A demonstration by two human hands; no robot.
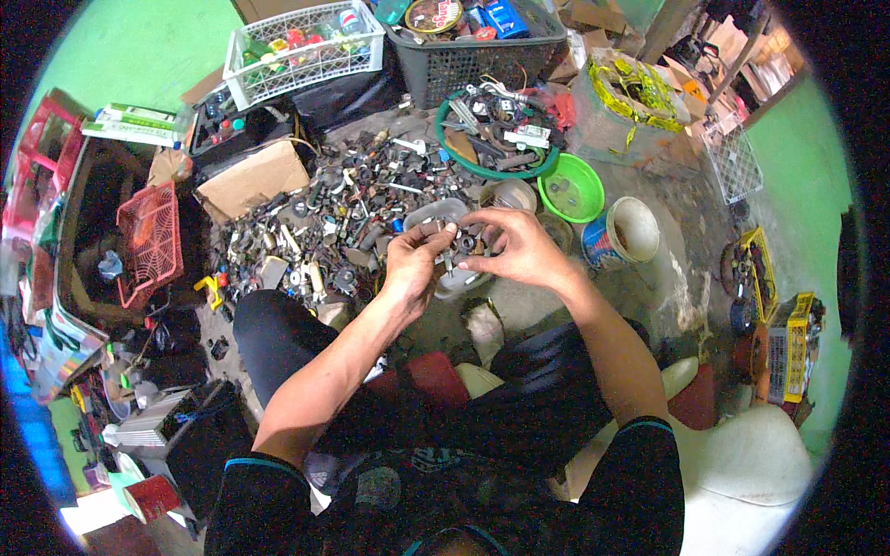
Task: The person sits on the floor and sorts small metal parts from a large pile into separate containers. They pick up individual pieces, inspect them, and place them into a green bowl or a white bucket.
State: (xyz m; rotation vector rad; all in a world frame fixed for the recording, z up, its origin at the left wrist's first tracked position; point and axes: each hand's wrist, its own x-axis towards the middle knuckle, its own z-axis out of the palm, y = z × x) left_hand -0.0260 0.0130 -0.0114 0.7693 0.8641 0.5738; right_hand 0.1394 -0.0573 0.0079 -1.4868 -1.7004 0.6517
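Observation:
Just above the floor, my left hand (416, 264) pinches a small dark mechanical part (467, 243) between thumb and fingers. Its exact kind is too small to tell. My right hand (521, 247) curves around the part's other side, thumb and forefinger spread apart; whether they touch it is unclear. Beneath both hands is a clear plastic container (459, 283), partly hidden by them. To the left of my hands spreads a large heap of mixed small metal and plastic parts (334, 215).
Beyond my hands stand a green basin of scrap (535, 165), a lime-green bowl (596, 191) and a paint bucket (643, 229). Farther back are a white crate (306, 76) and a dark laundry basket (480, 69). A cardboard piece (254, 177) borders the heap; a red plastic basket (149, 236) sits left.

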